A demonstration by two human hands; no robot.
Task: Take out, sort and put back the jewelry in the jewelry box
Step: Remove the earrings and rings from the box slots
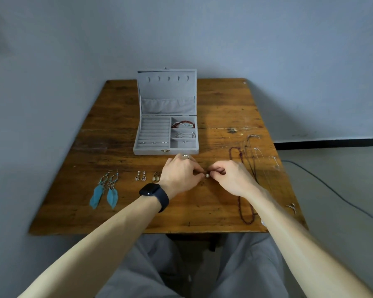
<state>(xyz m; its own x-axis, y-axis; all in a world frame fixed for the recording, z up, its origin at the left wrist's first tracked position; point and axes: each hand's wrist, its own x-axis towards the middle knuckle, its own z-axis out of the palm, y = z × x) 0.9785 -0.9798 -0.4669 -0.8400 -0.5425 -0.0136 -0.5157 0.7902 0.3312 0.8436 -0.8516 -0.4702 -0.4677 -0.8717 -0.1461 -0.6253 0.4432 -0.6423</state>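
You hold a tiny round pearl-white jewel just over the brown wooden table. Your left hand and right hand are close together, and the fingertips of each pinch the jewel from its side. The open grey felt jewelry box sits just behind your hands. Two blue feather earrings lie to the left. A long dark red bead necklace lies to the right.

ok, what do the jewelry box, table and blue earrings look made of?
Jewelry box: grey velvet-like fabric, matte, no sheen; shell unseen.
Table: wood, worn brown finish, grain and scratches show.
Feather earrings: teal feathers, probably dyed, on metal-looking hooks.
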